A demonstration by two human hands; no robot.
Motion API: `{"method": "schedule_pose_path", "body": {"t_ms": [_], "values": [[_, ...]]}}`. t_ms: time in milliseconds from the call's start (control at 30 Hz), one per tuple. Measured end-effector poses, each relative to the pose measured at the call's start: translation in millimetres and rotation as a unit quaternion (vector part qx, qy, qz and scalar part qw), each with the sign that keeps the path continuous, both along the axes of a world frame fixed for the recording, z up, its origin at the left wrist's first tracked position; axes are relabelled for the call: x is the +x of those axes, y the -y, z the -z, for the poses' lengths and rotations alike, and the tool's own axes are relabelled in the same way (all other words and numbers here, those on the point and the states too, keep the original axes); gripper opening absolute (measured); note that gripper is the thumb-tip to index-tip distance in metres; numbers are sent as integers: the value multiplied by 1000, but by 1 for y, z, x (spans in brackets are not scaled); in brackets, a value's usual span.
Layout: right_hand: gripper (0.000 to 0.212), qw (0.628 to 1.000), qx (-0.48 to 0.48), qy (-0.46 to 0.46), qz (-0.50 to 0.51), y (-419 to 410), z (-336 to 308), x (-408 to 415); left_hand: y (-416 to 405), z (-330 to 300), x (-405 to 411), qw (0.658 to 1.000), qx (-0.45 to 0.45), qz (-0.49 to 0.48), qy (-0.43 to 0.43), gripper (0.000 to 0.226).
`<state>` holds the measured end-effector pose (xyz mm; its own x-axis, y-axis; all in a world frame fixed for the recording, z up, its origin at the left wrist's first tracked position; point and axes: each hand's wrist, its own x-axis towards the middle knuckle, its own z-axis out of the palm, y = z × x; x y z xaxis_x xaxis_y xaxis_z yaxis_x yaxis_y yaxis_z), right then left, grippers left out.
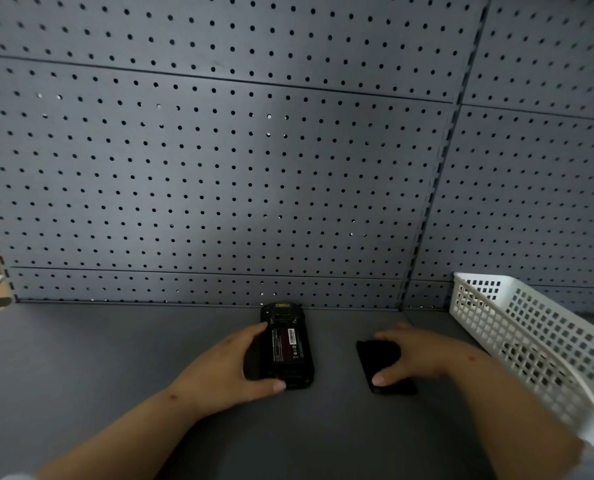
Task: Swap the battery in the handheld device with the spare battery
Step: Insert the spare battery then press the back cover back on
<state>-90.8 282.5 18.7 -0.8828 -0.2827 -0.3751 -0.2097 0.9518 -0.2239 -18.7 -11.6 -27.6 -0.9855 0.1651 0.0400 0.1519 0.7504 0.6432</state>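
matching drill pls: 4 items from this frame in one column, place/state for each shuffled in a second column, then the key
Items
1. handheld device
2. flat black piece
3. white basket
4. pegboard

Places/states
A. at the right edge of the shelf, slotted walls
B. lying back-up with a labelled battery showing, left hand gripping its side
C. upright behind the shelf, grey, full of holes
D. lying on the shelf to the right of the device, right hand resting on it

Pairs: 1-B, 2-D, 3-A, 4-C
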Motion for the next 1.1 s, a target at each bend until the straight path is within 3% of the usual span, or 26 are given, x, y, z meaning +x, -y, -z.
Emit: {"method": "schedule_pose_path", "body": {"t_ms": [67,167,300,367,467,567,667,1100], "values": [[89,1000,-4,-10,2,1,0,-2,0,3,-2,1000,-17,1,16,127],[60,999,-42,-18,6,2,-1,-6,0,3,-5,999,-27,10,18,129],[14,981,-192,-3,24,6,-9,-15,-1,1,-5,999,-50,2,22,131],[6,948,-313,17,50,18,-14,-18,-1,1,-4,998,-56,-4,26,131],[7,857,-502,44,108,48,-15,-23,-1,1,-5,998,-60,-11,28,125],[8,790,-599,47,124,82,-11,-24,-3,1,-5,998,-65,-13,18,110],[8,786,-605,32,124,111,-4,-23,-4,-1,-5,997,-71,-14,6,105],[6,845,-529,38,64,126,12,-24,-3,3,-7,997,-71,-11,8,106]]}}
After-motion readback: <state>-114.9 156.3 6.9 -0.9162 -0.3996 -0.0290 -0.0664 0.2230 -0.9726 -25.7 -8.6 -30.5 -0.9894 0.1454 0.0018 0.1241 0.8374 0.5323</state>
